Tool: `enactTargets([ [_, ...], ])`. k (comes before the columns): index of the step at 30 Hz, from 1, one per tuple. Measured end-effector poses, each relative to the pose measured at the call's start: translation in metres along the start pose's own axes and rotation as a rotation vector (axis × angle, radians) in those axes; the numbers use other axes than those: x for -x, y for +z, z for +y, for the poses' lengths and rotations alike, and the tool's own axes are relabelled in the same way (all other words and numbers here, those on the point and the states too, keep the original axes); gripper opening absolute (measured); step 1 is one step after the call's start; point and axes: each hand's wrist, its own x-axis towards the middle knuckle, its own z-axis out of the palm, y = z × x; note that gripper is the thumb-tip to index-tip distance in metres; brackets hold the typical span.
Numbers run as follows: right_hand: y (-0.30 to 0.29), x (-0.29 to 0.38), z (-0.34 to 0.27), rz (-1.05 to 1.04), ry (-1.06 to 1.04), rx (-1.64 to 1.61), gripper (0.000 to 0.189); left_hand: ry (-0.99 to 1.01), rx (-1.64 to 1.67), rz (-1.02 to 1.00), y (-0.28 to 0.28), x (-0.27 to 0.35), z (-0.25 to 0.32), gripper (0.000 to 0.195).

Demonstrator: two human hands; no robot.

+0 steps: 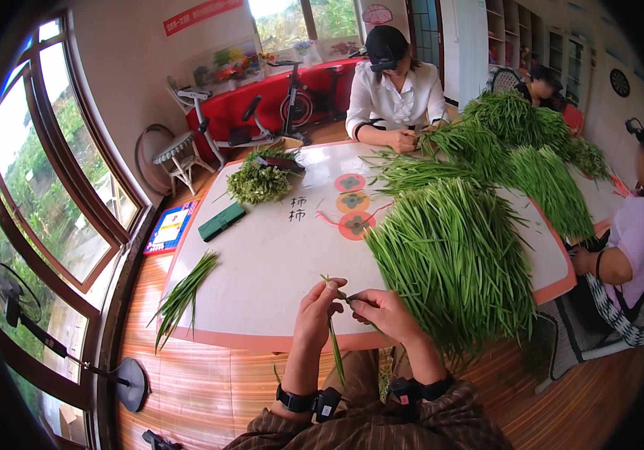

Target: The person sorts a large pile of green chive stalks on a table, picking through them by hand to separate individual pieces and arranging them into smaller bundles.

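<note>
My left hand (316,309) holds a few garlic chive stalks (335,349) above the near table edge, their long green leaves hanging down. Close beside it, the thumb and forefinger of my right hand (385,314) pinch the same small bunch near its upper end. To the right of my hands lies a large heap of garlic chives (451,253), pale ends toward the far left and leaves drooping over the table edge. A small separate bunch of chives (187,295) rests at the table's left edge.
The white table (254,281) has an orange border. On it are a dark green packet (222,221), a bundle of greens with buds (259,181) and more chives (547,185). A person in white (398,95) handles chives opposite; another person (631,242) sits right. A fan (15,292) stands left.
</note>
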Motion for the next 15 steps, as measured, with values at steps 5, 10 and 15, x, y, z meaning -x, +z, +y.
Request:
enactTargets([
  [5,-0.009,0.003,-0.002,-0.061,0.021,0.197,0.018,-0.056,0.462,-0.027,-0.025,0.0,0.009,0.018],
  [10,-0.035,0.001,-0.009,0.362,-0.181,0.606,0.02,0.184,0.021,0.275,-0.062,0.009,0.036,0.021],
  [15,-0.052,-0.027,-0.004,0.541,-0.189,1.011,0.018,-0.002,0.143,0.085,-0.051,0.012,0.034,0.033],
])
